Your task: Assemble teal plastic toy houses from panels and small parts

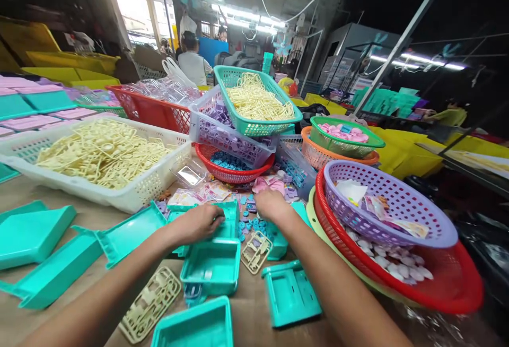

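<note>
My left hand (202, 223), its fingers curled, is over a teal plastic box (229, 214); what it holds, if anything, is hidden. My right hand (273, 205) reaches in among small parts beside a pink plastic piece (270, 183), its fingertips out of sight behind the hand. Between the hands lie loose blue round pieces (252, 225) and a cream sprue frame (256, 251). Closer to me are a teal tray (212, 267), another teal box (194, 328) and a slotted teal panel (292, 291). A second cream sprue (150, 304) lies under my left forearm.
A white basket (151, 198) of cream sprues stands at left, near teal trays (35, 235). Stacked baskets, including a green one (258, 124), rise at the back. Purple (397, 238) and red (457, 288) baskets flank my right arm. People work farther off.
</note>
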A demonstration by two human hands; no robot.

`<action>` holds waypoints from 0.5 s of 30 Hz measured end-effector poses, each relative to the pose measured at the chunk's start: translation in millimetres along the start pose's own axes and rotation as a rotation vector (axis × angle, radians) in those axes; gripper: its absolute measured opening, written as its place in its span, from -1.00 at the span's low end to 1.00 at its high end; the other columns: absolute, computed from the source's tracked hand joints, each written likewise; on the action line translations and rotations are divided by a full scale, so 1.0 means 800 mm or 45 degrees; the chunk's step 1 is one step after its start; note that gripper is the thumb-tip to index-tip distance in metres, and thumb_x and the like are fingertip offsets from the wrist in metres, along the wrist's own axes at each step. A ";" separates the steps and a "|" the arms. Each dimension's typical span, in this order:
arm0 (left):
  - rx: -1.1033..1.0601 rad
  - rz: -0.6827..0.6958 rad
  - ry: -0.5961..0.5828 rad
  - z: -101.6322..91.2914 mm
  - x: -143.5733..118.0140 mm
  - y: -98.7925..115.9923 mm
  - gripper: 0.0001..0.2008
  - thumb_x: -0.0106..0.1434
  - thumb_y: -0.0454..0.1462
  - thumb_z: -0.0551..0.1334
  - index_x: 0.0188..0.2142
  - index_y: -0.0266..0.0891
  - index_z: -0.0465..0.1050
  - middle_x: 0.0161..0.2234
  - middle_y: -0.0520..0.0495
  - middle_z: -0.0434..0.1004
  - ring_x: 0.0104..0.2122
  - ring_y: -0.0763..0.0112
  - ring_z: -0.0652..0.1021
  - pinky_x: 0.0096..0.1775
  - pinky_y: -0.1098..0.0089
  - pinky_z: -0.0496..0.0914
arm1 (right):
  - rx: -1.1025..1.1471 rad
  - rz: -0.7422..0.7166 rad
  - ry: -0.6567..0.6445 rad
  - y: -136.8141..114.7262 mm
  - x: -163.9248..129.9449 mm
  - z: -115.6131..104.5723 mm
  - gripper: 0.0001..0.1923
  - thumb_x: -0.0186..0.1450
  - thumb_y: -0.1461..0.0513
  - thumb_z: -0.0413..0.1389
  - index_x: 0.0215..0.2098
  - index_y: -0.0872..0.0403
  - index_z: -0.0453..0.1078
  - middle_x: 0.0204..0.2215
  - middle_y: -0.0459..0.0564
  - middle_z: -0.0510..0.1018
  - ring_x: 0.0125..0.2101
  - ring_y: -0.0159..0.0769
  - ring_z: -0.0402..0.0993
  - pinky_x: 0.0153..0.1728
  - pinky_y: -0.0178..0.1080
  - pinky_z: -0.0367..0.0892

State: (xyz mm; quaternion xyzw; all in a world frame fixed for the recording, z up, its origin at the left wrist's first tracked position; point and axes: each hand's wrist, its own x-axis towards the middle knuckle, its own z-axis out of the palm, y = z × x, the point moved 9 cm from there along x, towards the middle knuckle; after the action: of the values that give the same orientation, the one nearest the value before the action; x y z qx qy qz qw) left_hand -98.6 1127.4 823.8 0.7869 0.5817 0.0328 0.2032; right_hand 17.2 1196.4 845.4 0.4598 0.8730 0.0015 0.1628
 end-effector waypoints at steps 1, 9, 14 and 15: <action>-0.026 0.012 0.000 -0.001 -0.004 0.001 -0.66 0.37 -0.20 -0.02 -0.29 -0.21 0.51 -0.28 -0.14 0.61 -0.30 0.27 0.57 -0.26 0.37 0.35 | -0.003 -0.007 -0.031 -0.001 0.000 0.005 -0.67 0.32 0.36 0.03 -0.02 0.25 0.51 -0.05 0.35 0.57 0.01 0.06 0.51 -0.05 -0.04 0.42; -0.116 -0.001 0.183 -0.045 -0.003 -0.006 -0.76 0.28 -0.26 0.08 -0.26 -0.22 0.54 -0.27 -0.15 0.63 -0.28 0.21 0.59 -0.28 0.36 0.34 | -0.009 -0.111 0.159 -0.023 -0.020 -0.047 -0.76 0.34 0.24 0.08 -0.10 0.13 0.53 -0.12 0.16 0.62 -0.09 -0.05 0.57 -0.13 -0.16 0.41; -0.032 -0.042 0.610 -0.157 -0.001 -0.017 -0.74 0.28 -0.32 0.08 -0.29 -0.21 0.57 -0.33 -0.10 0.65 -0.36 0.31 0.59 -0.32 0.42 0.38 | 0.215 -0.262 0.786 -0.038 -0.018 -0.171 -0.76 0.40 0.27 0.02 -0.03 0.04 0.46 -0.12 0.04 0.56 -0.07 -0.24 0.47 -0.06 -0.26 0.33; 0.012 -0.091 0.721 -0.185 0.000 -0.024 -0.73 0.28 -0.32 0.07 -0.29 -0.21 0.58 -0.32 -0.10 0.65 -0.35 0.32 0.59 -0.31 0.42 0.39 | 0.210 -0.239 0.944 -0.034 -0.016 -0.197 -0.73 0.40 0.25 0.03 0.03 0.03 0.43 -0.08 0.05 0.54 -0.03 -0.21 0.42 -0.02 -0.22 0.31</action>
State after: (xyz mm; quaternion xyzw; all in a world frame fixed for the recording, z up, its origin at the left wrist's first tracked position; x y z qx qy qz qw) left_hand -158.7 1173.7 952.5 0.7262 0.6429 0.2415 0.0300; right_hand -42.6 1193.3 993.9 0.3578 0.9080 0.0823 -0.2018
